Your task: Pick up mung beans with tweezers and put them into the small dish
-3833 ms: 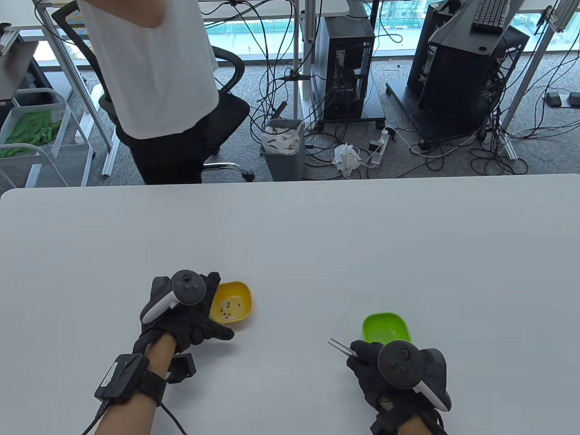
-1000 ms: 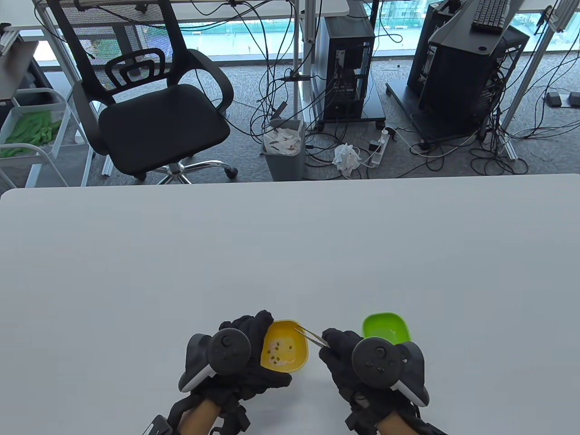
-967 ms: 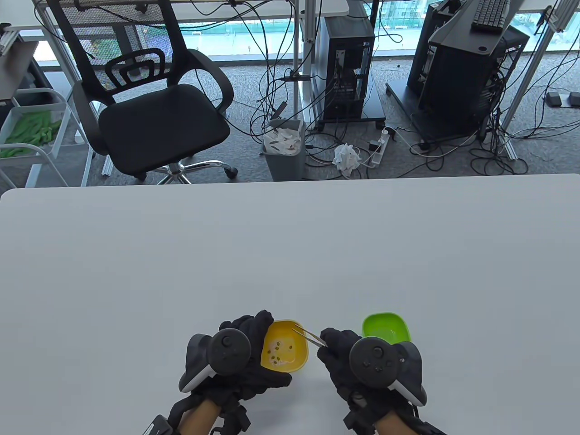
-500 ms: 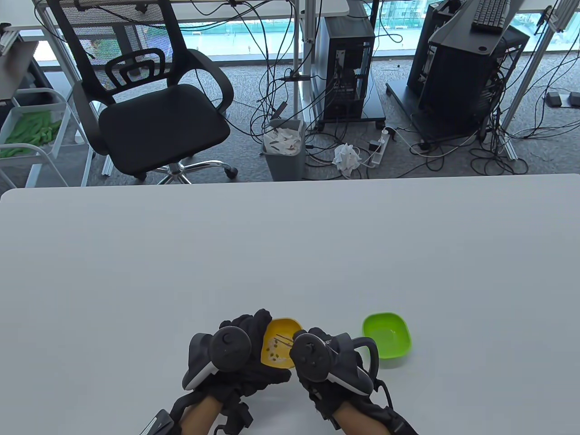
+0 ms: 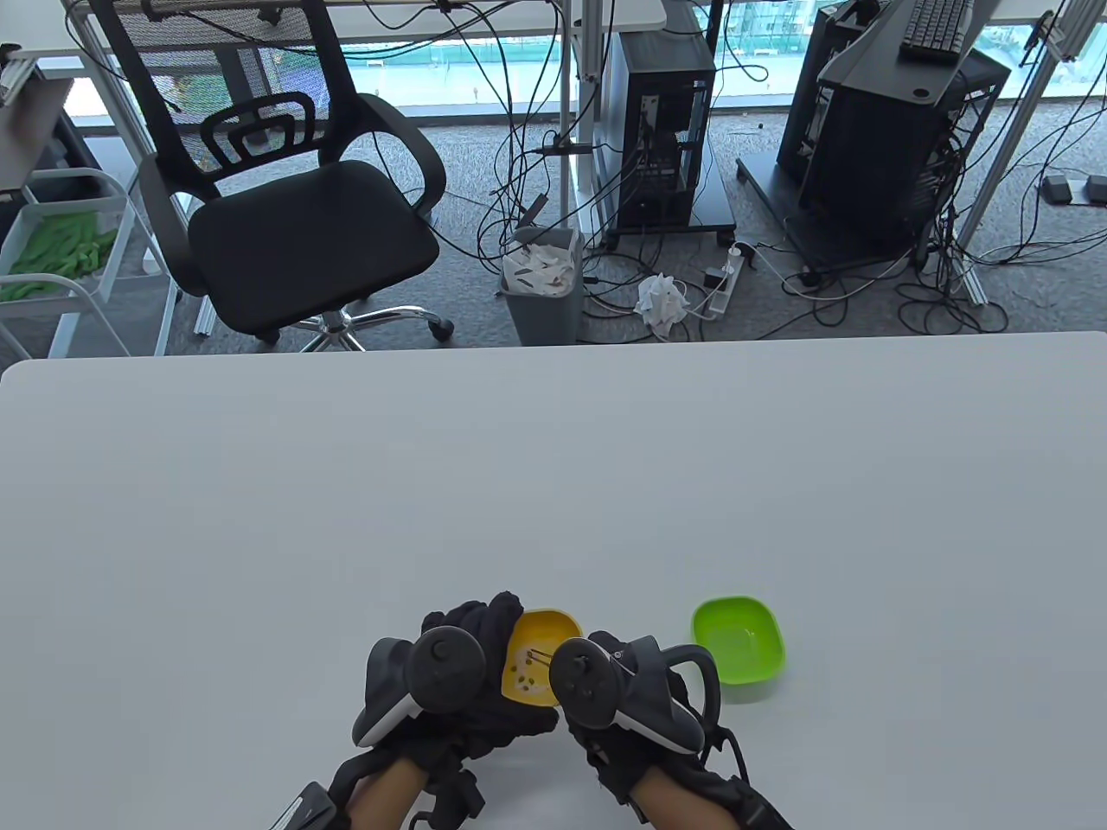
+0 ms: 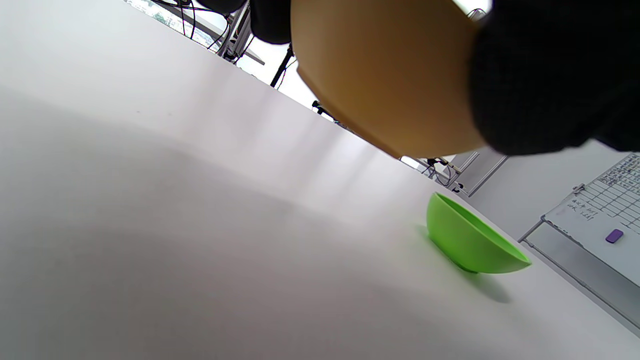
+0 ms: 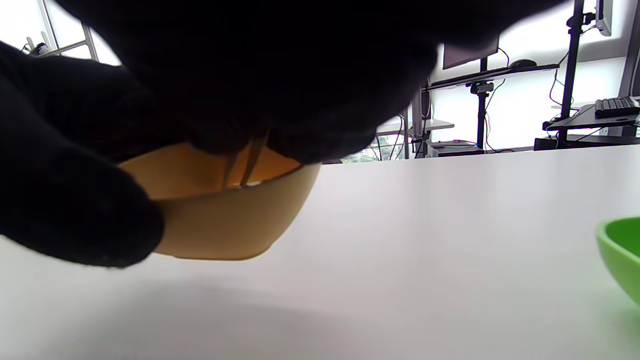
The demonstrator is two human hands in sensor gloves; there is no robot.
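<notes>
Left hand (image 5: pixel 458 683) grips the yellow dish (image 5: pixel 538 661) lifted and tilted, probably so the mung beans (image 5: pixel 522 673) pool under the tweezers (image 5: pixel 540 657) pinched by right hand (image 5: pixel 627 700) fingers; green dish (image 5: pixel 738 640) waits right, apparently empty.

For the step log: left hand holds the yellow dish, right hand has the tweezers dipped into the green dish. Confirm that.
Not quite. The tweezers in the right hand are dipped into the yellow dish, not the green dish, which stands apart on the table. The table view shows it. The left hand does hold the yellow dish.
</notes>
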